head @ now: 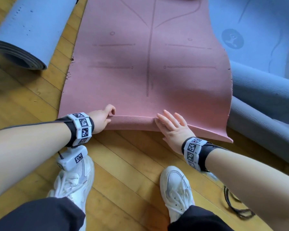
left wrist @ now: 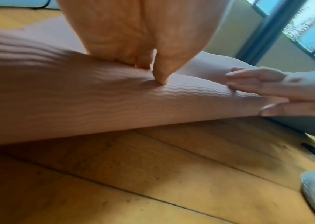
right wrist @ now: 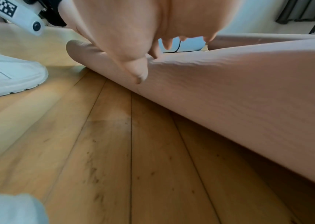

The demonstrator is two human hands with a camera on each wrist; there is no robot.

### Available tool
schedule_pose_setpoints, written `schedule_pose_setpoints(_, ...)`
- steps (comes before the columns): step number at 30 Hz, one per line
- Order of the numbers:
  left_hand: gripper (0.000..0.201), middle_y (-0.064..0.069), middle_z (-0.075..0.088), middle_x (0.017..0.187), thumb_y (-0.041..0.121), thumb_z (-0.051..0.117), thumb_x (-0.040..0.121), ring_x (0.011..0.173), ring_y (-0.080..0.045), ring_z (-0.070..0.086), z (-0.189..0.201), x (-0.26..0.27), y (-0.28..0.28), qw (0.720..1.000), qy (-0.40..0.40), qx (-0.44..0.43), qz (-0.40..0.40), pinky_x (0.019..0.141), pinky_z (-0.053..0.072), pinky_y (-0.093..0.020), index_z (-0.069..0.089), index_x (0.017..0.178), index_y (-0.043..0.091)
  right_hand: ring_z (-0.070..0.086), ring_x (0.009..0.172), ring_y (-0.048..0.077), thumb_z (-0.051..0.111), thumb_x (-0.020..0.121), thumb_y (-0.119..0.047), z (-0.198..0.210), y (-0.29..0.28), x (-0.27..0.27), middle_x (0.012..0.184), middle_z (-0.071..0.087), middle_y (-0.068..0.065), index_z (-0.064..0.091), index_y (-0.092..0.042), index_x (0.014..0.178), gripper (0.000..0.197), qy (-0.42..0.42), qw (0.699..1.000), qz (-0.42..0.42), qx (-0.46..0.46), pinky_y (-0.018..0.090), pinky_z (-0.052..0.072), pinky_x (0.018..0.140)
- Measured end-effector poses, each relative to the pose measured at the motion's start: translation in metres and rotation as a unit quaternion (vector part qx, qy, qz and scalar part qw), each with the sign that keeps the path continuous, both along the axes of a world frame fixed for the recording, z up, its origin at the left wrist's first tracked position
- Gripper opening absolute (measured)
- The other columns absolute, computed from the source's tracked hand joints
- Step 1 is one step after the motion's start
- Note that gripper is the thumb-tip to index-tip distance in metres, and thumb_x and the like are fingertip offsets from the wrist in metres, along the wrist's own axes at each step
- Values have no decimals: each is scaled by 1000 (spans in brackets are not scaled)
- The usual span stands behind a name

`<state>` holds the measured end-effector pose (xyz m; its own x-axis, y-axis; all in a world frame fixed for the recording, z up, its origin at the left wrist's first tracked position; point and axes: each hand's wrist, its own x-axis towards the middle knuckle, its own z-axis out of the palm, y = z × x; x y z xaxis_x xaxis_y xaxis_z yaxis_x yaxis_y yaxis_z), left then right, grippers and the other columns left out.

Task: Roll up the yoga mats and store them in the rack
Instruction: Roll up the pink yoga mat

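From the head view, the pink mat (head: 148, 64) lay flat on the wooden floor (head: 123, 164), only its near edge turned over into a thin first roll (head: 132, 121). The left hand (head: 101, 118) had fingers curled over the roll's left part, its grip clamped on the fold. The right hand (head: 173, 129) lay flat with fingers straight and spread, pressing the roll down. A rolled blue mat (head: 27, 30) sat to the left; more blue mats (head: 260, 90) lay at right. No rack was visible.

The left wrist view showed the thumb (left wrist: 160, 77) dug into the ribbed underside of the roll (left wrist: 114, 98), the right hand (left wrist: 279, 91) flat further along.

In the right wrist view the roll (right wrist: 229, 91) ran across the floor (right wrist: 114, 151), the palm (right wrist: 130, 37) over it and a white shoe (right wrist: 9, 75) nearby.

The step looked like starting the roll. Next would likely call for both hands pushing forward evenly, keeping the core tight and edges square so it would not telescope.
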<state>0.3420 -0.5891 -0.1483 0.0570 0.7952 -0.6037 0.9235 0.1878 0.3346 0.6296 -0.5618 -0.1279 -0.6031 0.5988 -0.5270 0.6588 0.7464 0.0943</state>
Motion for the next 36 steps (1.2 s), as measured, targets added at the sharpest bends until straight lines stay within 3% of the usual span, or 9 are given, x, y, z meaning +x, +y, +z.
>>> schedule_pose_setpoints(3, 30, -8, 48, 129, 15, 46, 98, 109, -29, 53, 0, 3, 0, 999, 15, 37, -31, 92, 42, -36, 41, 128, 15, -25, 143, 21, 36, 102, -30, -3, 6, -7, 158, -23, 0, -10, -14, 152, 70, -27, 1000, 4, 1, 43, -15, 113)
schedule_pose_setpoints(7, 39, -3, 34, 138, 36, 48, 96, 124, -24, 40, 5, 6, -5, 986, 118, 76, -90, 105, 30, -38, 41, 133, 25, 7, 141, 27, 55, 93, -31, 4, 14, -15, 156, -1, 5, 1, -21, 152, 80, -53, 999, -4, 1, 41, 11, 113)
schedule_pose_setpoints(12, 71, -4, 12, 151, 55, 53, 88, 135, -23, 23, 8, 15, -9, 934, 264, 53, -234, 106, 25, -36, 23, 144, 23, 32, 118, 22, 50, 85, -9, 12, 24, -16, 137, 24, 4, 0, -35, 150, 86, -85, 996, -15, 15, 31, 32, 94)
schedule_pose_setpoints(17, 76, -8, 10, 149, 35, 58, 90, 133, -25, 24, 1, 19, -8, 936, 276, 13, -219, 106, 27, -34, 12, 147, 16, 35, 114, 22, 49, 84, -7, 5, 23, -11, 133, 29, 4, -2, -31, 150, 87, -75, 996, -13, 36, 32, 35, 93)
schedule_pose_setpoints(21, 59, -6, 28, 143, 8, 40, 93, 125, -24, 37, -2, 15, -6, 936, 266, 40, -227, 101, 36, -33, 19, 147, 16, 33, 120, 24, 45, 87, -11, 0, 20, -3, 138, 27, 3, 0, -30, 150, 79, -64, 997, -5, 37, 34, 31, 99)
schedule_pose_setpoints(24, 65, -4, 31, 141, 3, 38, 92, 122, -24, 42, -2, 14, -3, 939, 250, 35, -232, 96, 41, -34, 14, 150, 19, 33, 125, 24, 50, 94, -24, -3, 19, 4, 141, 26, 3, 2, -28, 151, 75, -57, 998, 0, 32, 35, 31, 102)
schedule_pose_setpoints(27, 78, -3, 34, 135, 3, 47, 86, 118, -23, 44, -3, 14, -2, 952, 223, 13, -208, 88, 44, -33, 8, 149, 28, 37, 123, 23, 47, 91, -10, -1, 25, 4, 141, 32, 0, 10, -26, 149, 71, -44, 999, -12, 24, 34, 36, 99)
schedule_pose_setpoints(32, 70, -1, 38, 131, 29, 58, 91, 115, -22, 47, -5, 9, 0, 955, 217, 15, -200, 83, 46, -34, 15, 146, 31, 39, 128, 25, 45, 91, -5, 5, 43, -3, 150, 31, -4, 12, -28, 151, 72, -31, 999, -44, 2, 36, 39, 100)
schedule_pose_setpoints(36, 63, -3, 42, 127, 4, 49, 89, 110, -25, 53, 0, 9, 4, 960, 207, 2, -187, 76, 51, -39, 25, 141, 29, 44, 122, 25, 55, 87, -9, 5, 37, -7, 143, 37, -1, 15, -28, 148, 76, -44, 998, -36, 1, 36, 42, 94)
